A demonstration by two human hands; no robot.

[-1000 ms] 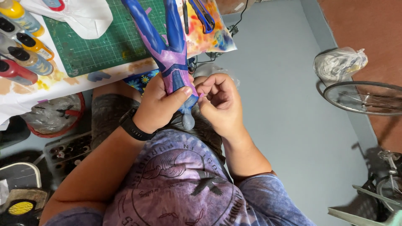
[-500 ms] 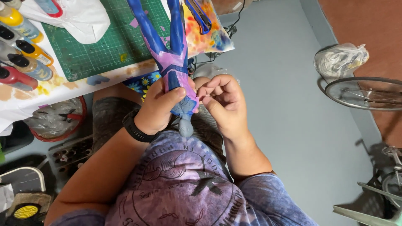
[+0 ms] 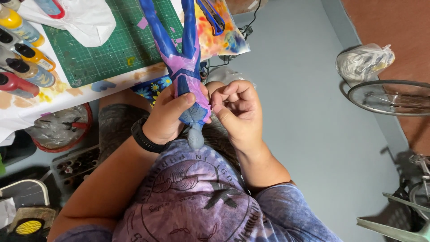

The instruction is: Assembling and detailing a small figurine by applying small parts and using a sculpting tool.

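So the left hand is wrapped around the torso of a blue doll, thumb laid across its front, holding it head-down right in front of the chest. The right hand sits just beside it on the doll's right flank, fingers curled in and pinching at the edge of some pink tape that's stuck around the body. Both hands are basically together, touching the doll from either side.

The doll's long axis runs straight away from the hands: grey head pointing back at the body, legs sticking out over the worktop edge and across the green cutting mat. Left hand has the grip, right one is doing the fiddly bit.

Out past the left hand there's a row of paint bottles. To the right of the right hand it's bare grey floor, with a bike wheel well apart.
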